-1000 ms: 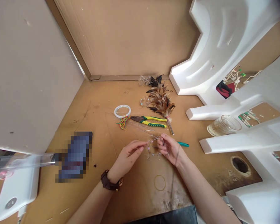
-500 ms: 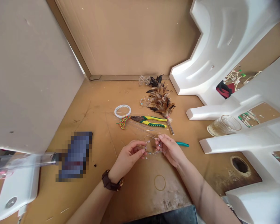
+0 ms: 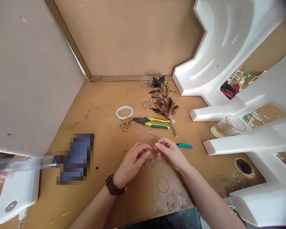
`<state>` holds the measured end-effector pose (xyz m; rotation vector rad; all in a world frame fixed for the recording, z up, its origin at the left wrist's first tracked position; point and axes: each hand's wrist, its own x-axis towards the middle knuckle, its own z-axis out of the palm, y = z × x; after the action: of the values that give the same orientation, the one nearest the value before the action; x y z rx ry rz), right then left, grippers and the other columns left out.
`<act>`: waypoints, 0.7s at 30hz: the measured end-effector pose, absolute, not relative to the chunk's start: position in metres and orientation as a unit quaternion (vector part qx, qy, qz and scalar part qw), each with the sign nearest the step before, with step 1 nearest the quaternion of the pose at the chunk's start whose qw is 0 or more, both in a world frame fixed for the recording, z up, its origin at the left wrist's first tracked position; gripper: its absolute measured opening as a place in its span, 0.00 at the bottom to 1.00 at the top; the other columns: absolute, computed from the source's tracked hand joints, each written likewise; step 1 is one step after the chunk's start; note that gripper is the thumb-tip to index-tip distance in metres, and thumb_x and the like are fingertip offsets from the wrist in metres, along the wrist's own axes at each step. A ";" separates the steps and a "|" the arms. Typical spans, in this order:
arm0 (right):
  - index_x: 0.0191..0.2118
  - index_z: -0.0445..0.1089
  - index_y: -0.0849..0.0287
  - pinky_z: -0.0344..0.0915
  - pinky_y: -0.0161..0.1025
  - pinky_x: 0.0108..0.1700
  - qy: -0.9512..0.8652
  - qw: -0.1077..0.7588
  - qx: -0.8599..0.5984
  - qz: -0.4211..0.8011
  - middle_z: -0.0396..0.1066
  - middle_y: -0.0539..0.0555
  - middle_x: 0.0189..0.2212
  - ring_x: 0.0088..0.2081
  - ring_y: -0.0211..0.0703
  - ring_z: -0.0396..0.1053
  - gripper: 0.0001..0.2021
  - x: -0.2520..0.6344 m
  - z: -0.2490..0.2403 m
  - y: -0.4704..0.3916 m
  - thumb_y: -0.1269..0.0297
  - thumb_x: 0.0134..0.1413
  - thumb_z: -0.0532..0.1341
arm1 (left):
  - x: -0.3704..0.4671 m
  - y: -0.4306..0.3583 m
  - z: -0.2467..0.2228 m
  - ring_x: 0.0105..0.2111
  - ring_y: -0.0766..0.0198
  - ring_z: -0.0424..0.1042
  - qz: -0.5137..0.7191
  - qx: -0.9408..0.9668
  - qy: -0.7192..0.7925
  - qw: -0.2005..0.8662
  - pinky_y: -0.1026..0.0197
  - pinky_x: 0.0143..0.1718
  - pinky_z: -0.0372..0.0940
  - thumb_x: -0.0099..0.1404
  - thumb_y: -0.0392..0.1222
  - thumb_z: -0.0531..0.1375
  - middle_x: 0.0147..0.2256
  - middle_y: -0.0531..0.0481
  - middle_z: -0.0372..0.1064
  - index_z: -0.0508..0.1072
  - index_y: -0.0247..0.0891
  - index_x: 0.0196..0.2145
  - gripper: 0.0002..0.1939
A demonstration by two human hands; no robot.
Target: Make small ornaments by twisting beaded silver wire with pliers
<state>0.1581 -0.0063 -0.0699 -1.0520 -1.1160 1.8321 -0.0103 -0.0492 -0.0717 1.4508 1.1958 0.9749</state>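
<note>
Between my two hands is a thin beaded wire ring (image 3: 153, 161), partly hidden by the fingers. My left hand (image 3: 135, 159), with a dark watch on its wrist, has its thumb and fingers bent around the ring's left side. My right hand (image 3: 169, 152) pinches the wire at the top right, its fingertips close to those of the left. Just past the right hand shows the teal handle (image 3: 185, 145) of a tool. Farther back lie pliers (image 3: 152, 122) with yellow and green grips. A thin yellowish ring (image 3: 162, 184) lies nearer my body.
A feather duster (image 3: 164, 100) lies behind the pliers, beside a white ring (image 3: 124, 112) and colourful threads (image 3: 125, 124). On the right, a glass (image 3: 228, 126) stands among white moulded frames (image 3: 228, 146). A white device (image 3: 19, 190) and a pixelated object (image 3: 77, 159) are at left.
My hands have drawn closer together, the right one moving left along the wire. The beaded ring now hangs lower between the fingers and is more covered.
</note>
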 end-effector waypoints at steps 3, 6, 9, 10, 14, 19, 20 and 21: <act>0.27 0.65 0.58 0.59 0.33 0.26 -0.435 0.370 -0.405 0.714 0.67 0.47 0.23 0.21 0.32 0.61 0.13 0.157 -0.070 -0.006 0.54 0.45 0.64 | -0.009 -0.048 -0.073 0.19 0.74 0.65 0.429 0.542 0.508 0.514 0.67 0.21 0.63 0.62 0.46 0.54 0.33 0.52 0.62 0.70 0.39 0.37 0.10; 0.32 0.67 0.57 0.62 0.34 0.29 -0.425 0.382 -0.394 0.720 0.69 0.49 0.28 0.26 0.35 0.65 0.13 0.159 -0.071 -0.004 0.54 0.47 0.62 | -0.009 -0.047 -0.072 0.18 0.73 0.66 0.449 0.496 0.517 0.534 0.67 0.22 0.64 0.59 0.46 0.57 0.30 0.53 0.65 0.70 0.38 0.36 0.11; 0.38 0.66 0.55 0.63 0.36 0.33 -0.410 0.438 -0.406 0.690 0.68 0.51 0.34 0.32 0.38 0.66 0.14 0.163 -0.073 -0.002 0.52 0.51 0.59 | -0.012 -0.045 -0.069 0.19 0.71 0.67 0.485 0.447 0.522 0.541 0.67 0.23 0.66 0.59 0.45 0.58 0.24 0.56 0.65 0.68 0.37 0.38 0.11; 0.38 0.65 0.54 0.63 0.36 0.33 -0.410 0.469 -0.421 0.659 0.68 0.51 0.34 0.33 0.38 0.66 0.13 0.165 -0.073 -0.002 0.52 0.52 0.57 | -0.013 -0.044 -0.068 0.20 0.71 0.68 0.506 0.428 0.523 0.536 0.66 0.24 0.66 0.59 0.45 0.58 0.23 0.56 0.65 0.68 0.37 0.38 0.12; 0.27 0.62 0.55 0.58 0.35 0.29 -0.476 0.527 -0.499 0.496 0.63 0.47 0.22 0.25 0.37 0.60 0.11 0.167 -0.074 -0.004 0.53 0.54 0.56 | -0.016 -0.043 -0.068 0.25 0.70 0.71 0.587 0.368 0.513 0.506 0.64 0.30 0.70 0.58 0.44 0.59 0.29 0.55 0.66 0.66 0.39 0.41 0.13; 0.26 0.67 0.56 0.56 0.36 0.26 -0.609 0.401 -0.510 0.457 0.63 0.48 0.18 0.22 0.39 0.59 0.12 0.157 -0.080 -0.013 0.54 0.52 0.58 | -0.014 -0.043 -0.072 0.29 0.69 0.73 0.611 0.364 0.508 0.487 0.59 0.36 0.70 0.58 0.44 0.59 0.37 0.54 0.63 0.65 0.42 0.43 0.15; 0.27 0.69 0.56 0.55 0.36 0.26 -0.621 0.395 -0.508 0.447 0.64 0.49 0.19 0.22 0.39 0.59 0.11 0.155 -0.083 -0.014 0.55 0.51 0.59 | -0.013 -0.044 -0.073 0.30 0.68 0.73 0.610 0.365 0.507 0.487 0.58 0.37 0.70 0.58 0.44 0.59 0.37 0.53 0.63 0.65 0.42 0.43 0.15; 0.27 0.69 0.55 0.55 0.36 0.26 -0.628 0.397 -0.507 0.436 0.65 0.49 0.19 0.22 0.39 0.59 0.10 0.153 -0.085 -0.015 0.55 0.50 0.59 | -0.012 -0.044 -0.074 0.31 0.67 0.73 0.609 0.366 0.507 0.489 0.58 0.38 0.70 0.58 0.45 0.59 0.38 0.53 0.63 0.64 0.42 0.44 0.16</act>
<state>0.1534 -0.0152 -0.0847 -1.2857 -1.5920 1.1049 -0.0123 -0.0438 -0.0740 0.8899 1.2313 1.4789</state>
